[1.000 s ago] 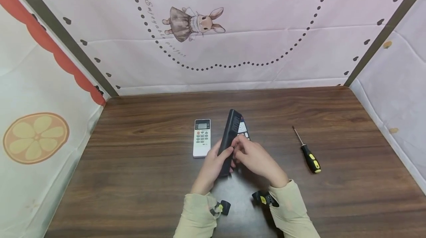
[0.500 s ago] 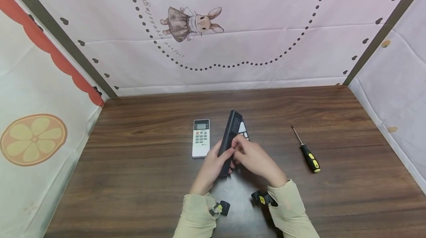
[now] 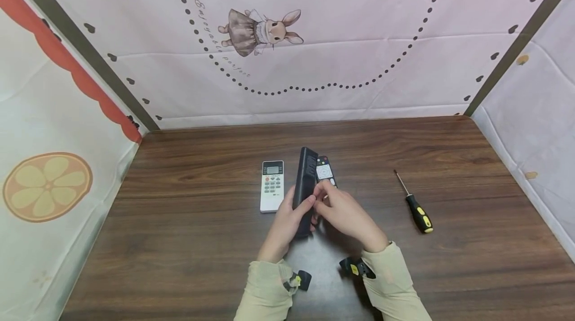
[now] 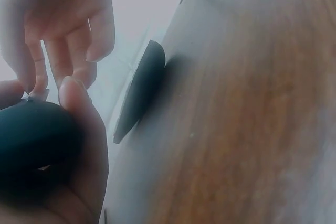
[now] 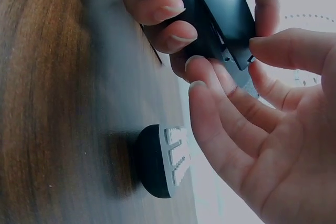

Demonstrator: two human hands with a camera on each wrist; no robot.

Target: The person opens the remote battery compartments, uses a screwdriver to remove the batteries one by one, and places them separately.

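My left hand (image 3: 284,221) grips a black remote control (image 3: 307,173) over the middle of the table, its far end raised. The back of this remote faces my right hand (image 3: 348,213). In the right wrist view the battery cover (image 5: 227,11) stands slightly lifted from the remote's back along one edge. My right thumb and index finger pinch the end of that cover. Inside the battery compartment is mostly hidden. A second black remote with pale buttons (image 3: 324,168) lies on the table just behind my hands, partly covered by them.
A white remote control (image 3: 272,186) with a small display lies left of my hands. To the right lies a screwdriver (image 3: 418,211) with a black and yellow handle. Printed cloth walls (image 3: 350,71) border the wooden table (image 3: 193,221) at the back and sides.
The far end of the held remote has swung a little to the left, so more of the second black remote shows. Both hands stay nearly in place.
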